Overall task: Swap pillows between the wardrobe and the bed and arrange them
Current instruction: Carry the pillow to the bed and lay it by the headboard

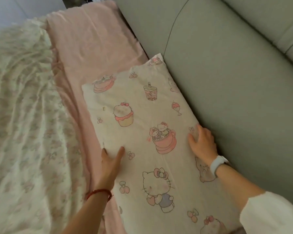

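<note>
Nearest the camera, a white sleeve (267,215) is being shown on the right forearm, and a red string bracelet (99,193) is being worn on the left wrist. Between the two arms, the pillow (142,129) with its cartoon cat, cupcake and drink print is being held flat on the bed, its long side running along the headboard edge.

The left hand (111,164) is being laid open on the pillow's outer long edge, the edge away from the headboard, with the fingers spread and the palm down; nothing is being pinched. The right hand (202,143) is being pressed open onto the opposite long edge, right where the pillow is meeting the grey-green padded headboard (227,73), fingers splayed over the fabric. A pale wristband (217,164) is being worn just behind that hand. So the pillow is being spanned from both sides, a hand on each long edge.

Under and beyond the pillow, a pink sheet (91,44) is being seen running along the headboard toward the bed's far corner. To the left, a pale floral quilt (24,107) is being seen rumpled over the rest of the bed, blurred in places.
</note>
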{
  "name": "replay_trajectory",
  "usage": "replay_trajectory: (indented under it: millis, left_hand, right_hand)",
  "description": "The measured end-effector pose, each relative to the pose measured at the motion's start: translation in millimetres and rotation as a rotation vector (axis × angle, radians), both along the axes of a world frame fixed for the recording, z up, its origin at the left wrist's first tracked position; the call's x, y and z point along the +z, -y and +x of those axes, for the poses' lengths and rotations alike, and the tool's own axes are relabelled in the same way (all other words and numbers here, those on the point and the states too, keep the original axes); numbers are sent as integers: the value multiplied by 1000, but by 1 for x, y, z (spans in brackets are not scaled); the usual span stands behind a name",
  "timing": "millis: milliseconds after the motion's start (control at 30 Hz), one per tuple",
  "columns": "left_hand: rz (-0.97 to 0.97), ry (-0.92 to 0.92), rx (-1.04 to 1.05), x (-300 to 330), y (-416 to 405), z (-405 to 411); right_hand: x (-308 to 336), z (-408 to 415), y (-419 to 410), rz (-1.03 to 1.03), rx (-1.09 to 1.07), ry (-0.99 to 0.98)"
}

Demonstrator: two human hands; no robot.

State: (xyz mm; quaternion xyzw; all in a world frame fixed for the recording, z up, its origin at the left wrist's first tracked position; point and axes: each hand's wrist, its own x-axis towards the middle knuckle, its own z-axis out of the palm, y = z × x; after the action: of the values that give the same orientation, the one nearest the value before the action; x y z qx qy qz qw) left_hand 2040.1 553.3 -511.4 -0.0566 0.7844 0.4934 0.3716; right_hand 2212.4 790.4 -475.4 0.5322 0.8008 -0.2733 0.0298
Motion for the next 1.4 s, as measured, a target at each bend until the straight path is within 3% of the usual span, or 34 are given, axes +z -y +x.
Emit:
replay_trajectory:
  millis: [167, 333, 500, 600, 700, 800, 1067, 1200, 1300, 1400]
  left_hand:
    - [126, -86, 92, -12, -14, -8]
    - [120, -292, 139, 14, -12, -2]
    - [-109, -291, 281, 29, 7, 5]
    - [-165, -262, 244, 19, 18, -3]
    - [-91, -151, 136, 2, 18, -8]
    - [-45, -172, 112, -6, 14, -10]
    - [48, -228, 46, -3, 27, 1]
    - [67, -164, 22, -3, 33, 1]
    - [-22, -239, 50, 4, 45, 30]
    - [-268, -279, -19, 12, 60, 82]
  right_hand:
    - [-28, -19, -36, -367, -214, -91]
    - [-19, -30, -11, -174, -234, -203]
    - [-1, -29, 6, -170, -230, -308]
    - [-7, -29, 11, -152, -140, -295]
    - [-24, -27, 6, -206, -47, -189]
    - [-33, -28, 0, -236, -51, -227]
    - [-30, -21, -10, -50, -54, -251]
    - [-32, -11, -2, -171, -133, -136]
    - [-29, 19, 21, -154, -123, -100]
    - [-26, 57, 43, -213, -151, -78]
